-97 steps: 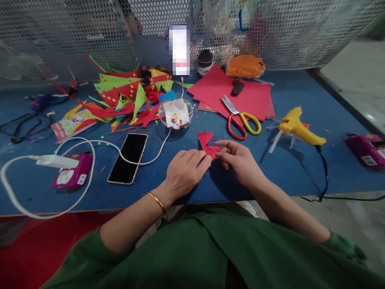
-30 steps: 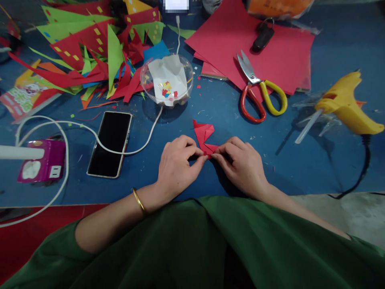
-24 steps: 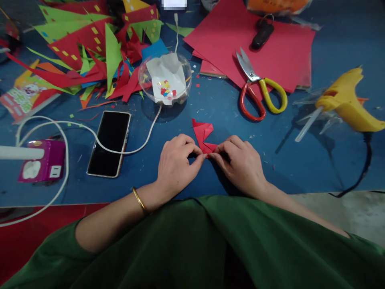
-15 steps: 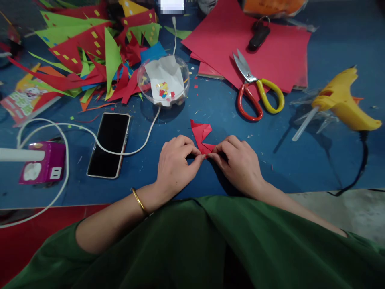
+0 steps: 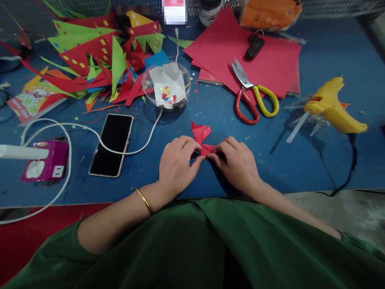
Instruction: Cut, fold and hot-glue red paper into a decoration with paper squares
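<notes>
A small folded piece of red paper point(image 5: 202, 131) lies on the blue table near its front edge. My left hand point(image 5: 179, 164) pinches the lower left of this paper between thumb and forefinger. From the other side, my right hand point(image 5: 239, 166) pinches its lower right edge. The two sets of fingertips are close together, with a narrow strip of paper between them. The paper's upper part sticks out away from me, uncovered, with folds and a pointed tip. Parts of its lower edge are hidden by my fingers.
Scissors point(image 5: 246, 83) lie partly on red paper sheets point(image 5: 276, 60). A yellow glue gun point(image 5: 333, 105) is at the right. Beyond my left hand stand a clear bowl point(image 5: 146, 86) with paper bits and a phone point(image 5: 112, 144) crossed by a white cable point(image 5: 148, 142). Cut paper point(image 5: 87, 52) is heaped behind.
The camera view has shifted slightly, showing more of the table's back. Both hands keep their pinch on the red paper, with almost no visible movement.
</notes>
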The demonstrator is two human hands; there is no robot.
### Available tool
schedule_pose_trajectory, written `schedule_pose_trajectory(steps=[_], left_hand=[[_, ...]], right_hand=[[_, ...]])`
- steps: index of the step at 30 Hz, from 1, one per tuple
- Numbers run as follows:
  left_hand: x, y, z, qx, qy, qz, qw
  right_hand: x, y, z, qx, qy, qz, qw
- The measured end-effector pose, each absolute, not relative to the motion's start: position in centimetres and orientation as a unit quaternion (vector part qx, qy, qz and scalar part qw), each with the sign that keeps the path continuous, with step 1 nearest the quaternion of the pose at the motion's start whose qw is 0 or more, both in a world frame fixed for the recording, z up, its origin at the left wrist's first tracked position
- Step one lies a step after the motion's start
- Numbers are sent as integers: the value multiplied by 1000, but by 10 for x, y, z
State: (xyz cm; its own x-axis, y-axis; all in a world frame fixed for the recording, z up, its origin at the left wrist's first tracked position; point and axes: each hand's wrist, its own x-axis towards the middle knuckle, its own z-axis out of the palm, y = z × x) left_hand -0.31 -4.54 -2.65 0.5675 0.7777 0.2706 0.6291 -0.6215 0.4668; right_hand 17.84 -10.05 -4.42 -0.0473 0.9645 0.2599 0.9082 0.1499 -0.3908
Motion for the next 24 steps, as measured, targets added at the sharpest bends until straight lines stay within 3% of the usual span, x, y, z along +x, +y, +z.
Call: schedule_pose_trajectory(steps=[9,15,18,24], left_hand=[[-16,-62,-19,951,244,171,-79],[-24,-68,-15,959,255,117,-32],[-26,-68,-16,961,255,108,-18],[-27,-70,-17,963,250,100,-17]], right_hand=[[177,-100,-48,-644,-727,47,233],[185,-107,-40,-650,-687,99,310],[190,-120,-32,-630,-697,40,339],[185,-138,-32,-497,-845,-36,194]])
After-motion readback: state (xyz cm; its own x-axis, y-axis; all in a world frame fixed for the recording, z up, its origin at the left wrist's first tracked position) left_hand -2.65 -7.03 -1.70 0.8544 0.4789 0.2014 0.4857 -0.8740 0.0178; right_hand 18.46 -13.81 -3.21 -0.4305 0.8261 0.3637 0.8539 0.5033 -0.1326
